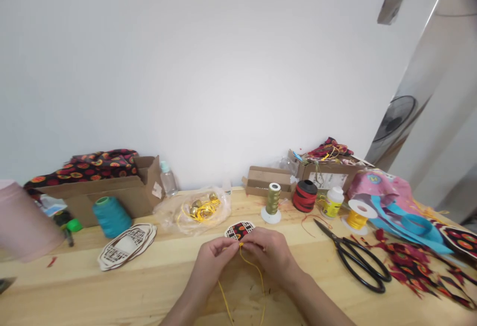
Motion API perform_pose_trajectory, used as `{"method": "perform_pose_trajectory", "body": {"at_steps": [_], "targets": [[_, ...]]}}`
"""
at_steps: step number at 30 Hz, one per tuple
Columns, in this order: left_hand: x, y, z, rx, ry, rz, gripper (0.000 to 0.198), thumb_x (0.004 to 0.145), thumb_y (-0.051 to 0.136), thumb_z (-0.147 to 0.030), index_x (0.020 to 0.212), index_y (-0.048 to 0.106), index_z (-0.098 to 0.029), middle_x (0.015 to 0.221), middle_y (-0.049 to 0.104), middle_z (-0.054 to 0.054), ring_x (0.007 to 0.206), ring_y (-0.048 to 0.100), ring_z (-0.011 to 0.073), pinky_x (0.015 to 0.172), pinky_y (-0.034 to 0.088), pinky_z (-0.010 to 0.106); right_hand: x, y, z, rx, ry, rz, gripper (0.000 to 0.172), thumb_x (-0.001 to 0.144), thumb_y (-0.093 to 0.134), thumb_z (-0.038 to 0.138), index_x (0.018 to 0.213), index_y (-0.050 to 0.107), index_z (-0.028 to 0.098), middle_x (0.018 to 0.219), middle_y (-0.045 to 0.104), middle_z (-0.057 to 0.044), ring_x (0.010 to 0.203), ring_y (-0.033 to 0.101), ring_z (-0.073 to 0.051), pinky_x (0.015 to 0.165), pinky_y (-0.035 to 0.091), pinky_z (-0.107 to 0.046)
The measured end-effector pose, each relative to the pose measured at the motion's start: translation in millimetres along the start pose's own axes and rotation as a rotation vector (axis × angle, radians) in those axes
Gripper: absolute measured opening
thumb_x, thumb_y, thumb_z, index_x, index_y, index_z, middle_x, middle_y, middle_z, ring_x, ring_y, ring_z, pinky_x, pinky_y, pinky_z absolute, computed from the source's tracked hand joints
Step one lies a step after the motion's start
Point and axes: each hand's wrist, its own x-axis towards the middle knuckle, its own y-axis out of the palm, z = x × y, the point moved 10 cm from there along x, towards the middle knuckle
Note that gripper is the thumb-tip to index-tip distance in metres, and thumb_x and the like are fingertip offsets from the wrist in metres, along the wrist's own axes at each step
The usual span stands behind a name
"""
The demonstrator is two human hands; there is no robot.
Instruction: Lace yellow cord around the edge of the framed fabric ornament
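Observation:
My left hand (215, 261) and my right hand (269, 252) meet at the middle of the table, thumbs and forefingers pinched on a yellow cord (257, 268). A small knot in the cord sits between my fingertips. Two strands hang from it toward the table's near edge. Just beyond my fingers lies a pale cut-out panel (240, 228) with a lattice pattern and dark printed fabric in its centre. The cord meets its near edge, and my right fingers cover part of it. Whether my fingers also touch the panel is hidden.
Black scissors (363, 261) lie at right beside fabric scraps (415, 269). Behind stand a green thread spool (273, 201), a red thread cone (304, 197), a glue bottle (333, 202) and a yellow cord spool (357, 218). Left are stacked panels (126, 247), a teal cone (111, 216) and a bag of bells (201, 209).

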Motion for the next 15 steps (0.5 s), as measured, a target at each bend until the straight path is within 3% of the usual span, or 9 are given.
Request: {"method": "perform_pose_trajectory", "body": {"at_steps": [3,10,15], "targets": [[1.6,-1.8,-5.1,0.043,0.049,-0.006,0.02,0.055,0.068,-0.032,0.062,0.065,-0.014,0.051,0.059,-0.002,0.046,0.043,0.0077,0.043,0.028,0.015,-0.8,-0.7,0.8,-0.041,-0.02,0.013,0.016,0.079,0.046,0.019,0.08,0.061,0.021,0.072,0.06,-0.001,0.066,0.053,-0.011,0.059,0.037,-0.018],[3.6,3.5,-6.8,0.117,0.058,0.039,0.022,0.063,0.061,-0.036,0.066,0.067,-0.015,0.05,0.059,-0.004,0.042,0.04,0.0061,0.041,0.026,0.015,0.1,-5.1,9.1,-0.138,-0.064,0.06,0.021,0.083,0.039,0.024,0.083,0.059,0.022,0.075,0.06,-0.002,0.066,0.052,-0.011,0.056,0.036,-0.017],[7.0,4.8,-1.0,0.169,0.042,0.071,0.022,0.062,0.062,-0.034,0.067,0.066,-0.013,0.057,0.063,0.001,0.049,0.047,0.0093,0.047,0.032,0.017,0.6,-6.2,10.3,-0.246,-0.076,0.06,0.022,0.083,0.038,0.024,0.077,0.059,0.021,0.068,0.058,0.0,0.057,0.049,-0.009,0.05,0.031,-0.017]]}}
